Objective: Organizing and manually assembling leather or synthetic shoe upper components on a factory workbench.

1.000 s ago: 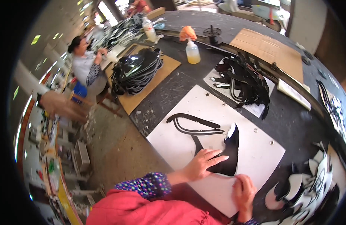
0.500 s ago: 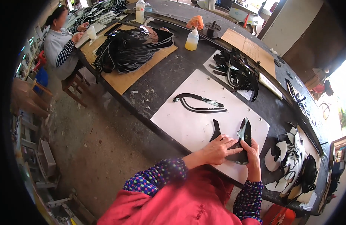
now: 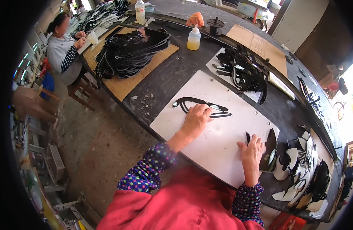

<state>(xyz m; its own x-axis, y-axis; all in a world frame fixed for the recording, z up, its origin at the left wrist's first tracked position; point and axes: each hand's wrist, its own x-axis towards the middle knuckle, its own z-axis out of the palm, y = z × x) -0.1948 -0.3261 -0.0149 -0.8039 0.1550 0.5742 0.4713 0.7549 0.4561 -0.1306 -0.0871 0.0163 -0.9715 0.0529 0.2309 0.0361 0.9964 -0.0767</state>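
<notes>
My left hand (image 3: pixel 197 121) is over a curved black strip piece (image 3: pixel 186 100) with pale edges, on a white board (image 3: pixel 218 143). Its fingers are bent together onto the strips and hide part of them. Further right, my right hand (image 3: pixel 252 152) lies low over the board's right part, thumb apart from the fingers. A narrow black tip (image 3: pixel 247 136) pokes out past its fingers; the rest is hidden. Right beside that hand lies a dark, leaf-shaped sheet piece (image 3: pixel 270 153) with a small pale patch, at the board's edge.
White and black cut pieces (image 3: pixel 299 168) are heaped at right. Black strips (image 3: pixel 241 71) lie behind the board. A stack of black pieces (image 3: pixel 132 51) rests on cardboard (image 3: pixel 123 90). A bottle of yellow liquid (image 3: pixel 193 39) stands behind. Another person (image 3: pixel 63 50) sits at far left.
Both hands have separated. My left hand has moved up and left onto the curved strips. The dark leaf-shaped piece has shifted right, and my right hand no longer grips it.
</notes>
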